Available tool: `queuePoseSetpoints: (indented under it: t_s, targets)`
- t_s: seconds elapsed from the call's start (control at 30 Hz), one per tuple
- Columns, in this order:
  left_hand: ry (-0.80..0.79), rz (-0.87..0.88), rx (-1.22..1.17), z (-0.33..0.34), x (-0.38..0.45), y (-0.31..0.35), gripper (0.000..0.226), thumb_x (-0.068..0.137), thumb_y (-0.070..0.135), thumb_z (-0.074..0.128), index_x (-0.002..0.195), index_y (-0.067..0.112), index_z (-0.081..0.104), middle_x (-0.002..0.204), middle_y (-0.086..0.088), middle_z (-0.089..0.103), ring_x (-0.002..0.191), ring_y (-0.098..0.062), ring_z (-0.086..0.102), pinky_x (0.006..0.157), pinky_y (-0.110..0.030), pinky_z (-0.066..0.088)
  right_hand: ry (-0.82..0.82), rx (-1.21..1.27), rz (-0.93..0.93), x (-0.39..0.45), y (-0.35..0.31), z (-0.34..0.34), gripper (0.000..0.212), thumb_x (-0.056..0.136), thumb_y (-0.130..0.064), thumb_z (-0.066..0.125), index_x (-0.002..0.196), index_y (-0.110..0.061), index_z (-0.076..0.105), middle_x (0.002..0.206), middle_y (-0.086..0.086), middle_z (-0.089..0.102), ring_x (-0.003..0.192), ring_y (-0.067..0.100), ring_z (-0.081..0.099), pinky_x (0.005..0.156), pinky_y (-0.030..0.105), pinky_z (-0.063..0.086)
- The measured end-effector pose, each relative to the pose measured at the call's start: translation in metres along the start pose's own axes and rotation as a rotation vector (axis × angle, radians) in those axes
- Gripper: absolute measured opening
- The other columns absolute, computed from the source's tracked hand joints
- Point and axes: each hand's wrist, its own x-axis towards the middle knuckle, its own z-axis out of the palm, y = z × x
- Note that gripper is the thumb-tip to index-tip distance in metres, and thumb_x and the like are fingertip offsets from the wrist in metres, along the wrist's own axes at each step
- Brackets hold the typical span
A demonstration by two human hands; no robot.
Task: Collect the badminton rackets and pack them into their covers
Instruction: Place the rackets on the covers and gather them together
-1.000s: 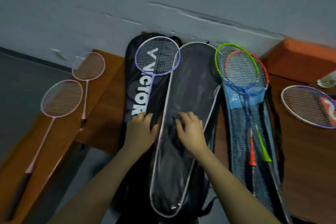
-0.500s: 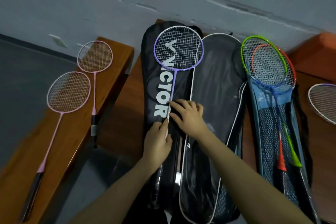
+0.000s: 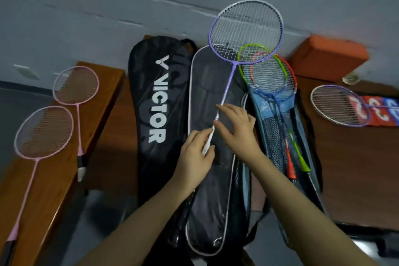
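A purple racket [image 3: 246,32] is lifted off the covers, its head up against the wall. My left hand [image 3: 195,157] grips it at the white cone where shaft meets handle. My right hand [image 3: 236,127] rests on the shaft just above, fingers spread. Under both hands lies a black cover with white piping [image 3: 213,179]. To its left lies a black VICTOR cover [image 3: 157,101]. A blue mesh cover [image 3: 278,136] on the right carries a green racket [image 3: 259,62] and an orange racket [image 3: 287,75].
Two pink rackets [image 3: 43,131] [image 3: 75,86] lie on the wooden bench [image 3: 49,190] at left. Another purple racket [image 3: 339,103] lies on the right bench, over a red and blue printed item [image 3: 380,110]. An orange block [image 3: 328,56] sits against the wall.
The purple racket came off the VICTOR cover and swung up and right, over the white-piped cover. My left hand closed on its handle end; my right hand moved right with the shaft.
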Motion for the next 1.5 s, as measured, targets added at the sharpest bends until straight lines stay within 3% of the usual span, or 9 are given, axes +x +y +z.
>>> queuePoseSetpoints:
  t_s: [0.2, 0.37, 0.47, 0.6, 0.77, 1.07, 1.33, 1.43, 1.5]
  targets:
    - [-0.057, 0.064, -0.007, 0.089, 0.013, 0.044, 0.044, 0.082, 0.001, 0.061, 0.125, 0.009, 0.056, 0.095, 0.005, 0.048, 0.082, -0.006, 0.053, 0.078, -0.019, 0.045, 0.034, 0.102, 0.057, -0.011, 0.082, -0.070, 0.044, 0.087, -0.047, 0.048, 0.125, -0.026, 0.056, 0.121, -0.005, 0.056, 0.116, 0.018, 0.049, 0.095, 0.047, 0.038]
    - [-0.034, -0.017, -0.019, 0.187, 0.017, 0.077, 0.038, 0.086, 0.004, 0.060, 0.123, 0.008, 0.055, 0.087, 0.007, 0.046, 0.071, -0.004, 0.052, 0.069, -0.014, 0.043, 0.066, 0.111, 0.081, -0.026, 0.185, -0.128, 0.037, 0.089, -0.028, 0.053, 0.124, -0.016, 0.058, 0.116, 0.003, 0.058, 0.107, 0.019, 0.053, 0.090, 0.038, 0.042]
    - [0.020, -0.013, 0.015, 0.245, 0.012, 0.088, 0.036, 0.084, 0.002, 0.059, 0.118, 0.009, 0.057, 0.085, 0.006, 0.046, 0.071, 0.000, 0.048, 0.071, -0.012, 0.042, 0.115, 0.028, 0.158, -0.039, 0.260, -0.158, 0.035, 0.088, -0.024, 0.054, 0.121, -0.013, 0.059, 0.117, 0.007, 0.060, 0.108, 0.026, 0.055, 0.088, 0.046, 0.045]
    - [0.020, -0.149, 0.123, 0.298, 0.017, 0.094, 0.041, 0.084, 0.002, 0.056, 0.125, 0.009, 0.051, 0.089, -0.006, 0.050, 0.074, -0.008, 0.046, 0.071, -0.018, 0.034, -0.025, -0.168, 0.426, -0.046, 0.352, -0.188, 0.044, 0.092, -0.029, 0.053, 0.134, -0.018, 0.046, 0.142, 0.009, 0.043, 0.129, 0.031, 0.038, 0.101, 0.047, 0.030]
    - [-0.001, -0.123, 0.172, 0.333, 0.022, 0.098, 0.045, 0.088, 0.006, 0.056, 0.132, 0.011, 0.046, 0.092, 0.000, 0.044, 0.080, -0.010, 0.042, 0.073, -0.014, 0.030, -0.236, -0.352, 0.510, -0.036, 0.418, -0.190, 0.060, 0.092, -0.044, 0.046, 0.145, -0.026, 0.026, 0.156, 0.008, 0.017, 0.141, 0.032, 0.015, 0.111, 0.050, 0.012]
    - [0.062, -0.130, 0.188, 0.346, 0.018, 0.099, 0.043, 0.087, 0.006, 0.058, 0.130, 0.007, 0.050, 0.097, -0.003, 0.051, 0.079, -0.001, 0.044, 0.075, -0.010, 0.034, -0.288, -0.432, 0.318, -0.069, 0.390, -0.181, 0.047, 0.093, -0.039, 0.046, 0.138, -0.026, 0.039, 0.139, 0.008, 0.037, 0.120, 0.033, 0.035, 0.096, 0.047, 0.027]
    - [0.117, -0.172, 0.230, 0.316, 0.000, 0.097, 0.042, 0.088, 0.006, 0.056, 0.129, 0.013, 0.051, 0.089, -0.002, 0.047, 0.067, -0.002, 0.047, 0.064, -0.006, 0.035, -0.392, -0.306, 0.329, -0.100, 0.333, -0.157, 0.045, 0.095, -0.039, 0.042, 0.139, -0.029, 0.038, 0.141, 0.004, 0.032, 0.120, 0.032, 0.031, 0.096, 0.043, 0.026]
    - [0.047, -0.247, 0.314, 0.314, 0.001, 0.082, 0.044, 0.087, 0.009, 0.057, 0.131, 0.012, 0.048, 0.091, -0.004, 0.047, 0.072, -0.007, 0.047, 0.067, -0.019, 0.036, -0.397, -0.269, 0.341, -0.096, 0.332, -0.157, 0.044, 0.095, -0.039, 0.044, 0.137, -0.031, 0.041, 0.140, 0.002, 0.035, 0.119, 0.032, 0.032, 0.096, 0.043, 0.025]
    - [-0.048, -0.263, 0.431, 0.319, 0.002, 0.074, 0.046, 0.084, 0.012, 0.059, 0.128, 0.009, 0.048, 0.098, -0.011, 0.050, 0.087, -0.024, 0.052, 0.074, -0.035, 0.044, -0.382, -0.243, 0.337, -0.094, 0.338, -0.163, 0.041, 0.094, -0.036, 0.047, 0.135, -0.031, 0.045, 0.137, 0.001, 0.039, 0.118, 0.031, 0.035, 0.096, 0.041, 0.025]
